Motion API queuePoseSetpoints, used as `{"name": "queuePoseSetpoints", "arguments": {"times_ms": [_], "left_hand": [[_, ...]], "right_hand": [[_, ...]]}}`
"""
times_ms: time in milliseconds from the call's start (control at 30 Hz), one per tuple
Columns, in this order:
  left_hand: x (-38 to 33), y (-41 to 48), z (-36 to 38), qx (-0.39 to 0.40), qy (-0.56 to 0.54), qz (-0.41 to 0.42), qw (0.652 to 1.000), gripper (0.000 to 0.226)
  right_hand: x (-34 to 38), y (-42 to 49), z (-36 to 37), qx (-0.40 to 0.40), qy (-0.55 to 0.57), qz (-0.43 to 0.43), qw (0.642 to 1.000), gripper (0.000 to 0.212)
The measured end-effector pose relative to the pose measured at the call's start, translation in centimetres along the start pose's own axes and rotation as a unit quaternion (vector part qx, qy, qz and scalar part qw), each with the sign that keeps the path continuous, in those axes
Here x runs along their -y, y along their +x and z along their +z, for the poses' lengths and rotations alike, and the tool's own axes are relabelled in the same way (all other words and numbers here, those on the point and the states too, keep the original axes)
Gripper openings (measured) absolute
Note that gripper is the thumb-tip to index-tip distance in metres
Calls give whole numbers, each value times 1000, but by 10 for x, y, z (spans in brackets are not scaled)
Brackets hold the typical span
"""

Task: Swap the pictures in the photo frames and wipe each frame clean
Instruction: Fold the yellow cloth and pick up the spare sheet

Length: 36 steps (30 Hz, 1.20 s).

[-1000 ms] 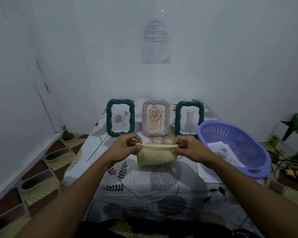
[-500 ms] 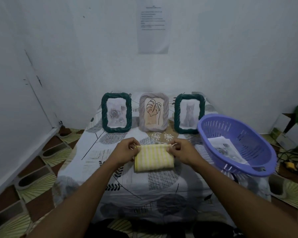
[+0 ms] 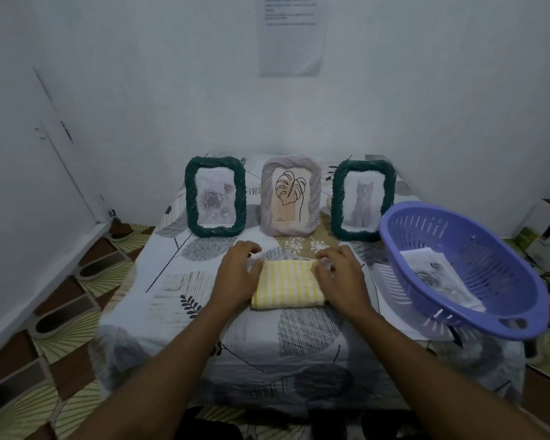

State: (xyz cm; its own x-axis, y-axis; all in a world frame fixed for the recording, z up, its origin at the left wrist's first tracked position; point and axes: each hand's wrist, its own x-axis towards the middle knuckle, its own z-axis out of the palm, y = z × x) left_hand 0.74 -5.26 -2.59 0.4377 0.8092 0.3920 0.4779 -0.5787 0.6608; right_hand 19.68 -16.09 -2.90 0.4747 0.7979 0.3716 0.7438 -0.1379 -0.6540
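Three photo frames stand in a row at the back of the table. A dark green frame (image 3: 191,198) on the left holds a rose picture, a grey frame (image 3: 315,198) in the middle a leaf drawing, and another green frame (image 3: 336,201) on the right a cat picture. A folded yellow striped cloth (image 3: 288,287) lies on the table in front of them. My left hand (image 3: 237,277) grips its left edge. My right hand (image 3: 342,279) pinches its upper right corner, fingers curled.
A purple plastic basket (image 3: 521,325) sits tilted at the table's right edge with printed pictures (image 3: 438,277) inside. The table (image 3: 172,281) wears a leaf-patterned sheet. White walls close in behind and to the left. Boxes and cables lie on the floor at the right.
Both hands have lowered the folded cloth from in front of the frames down onto the table. The view has tilted downward.
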Motion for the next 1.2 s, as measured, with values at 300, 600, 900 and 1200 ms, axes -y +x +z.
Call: {"name": "queuePoseSetpoints", "arguments": {"times_ms": [300,600,900,1200], "left_hand": [[-11,-35,20,177,230,108,951,74],[-10,-34,20,199,274,91,937,66],[-30,-6,0,217,134,-83,963,43],[-17,10,-74,275,-217,-260,900,35]], "right_hand": [[6,-32,7,172,-262,-102,944,73],[8,-31,4,248,-260,-16,933,57],[28,-32,-14,150,-159,92,971,64],[76,4,-22,240,301,74,920,63]]}}
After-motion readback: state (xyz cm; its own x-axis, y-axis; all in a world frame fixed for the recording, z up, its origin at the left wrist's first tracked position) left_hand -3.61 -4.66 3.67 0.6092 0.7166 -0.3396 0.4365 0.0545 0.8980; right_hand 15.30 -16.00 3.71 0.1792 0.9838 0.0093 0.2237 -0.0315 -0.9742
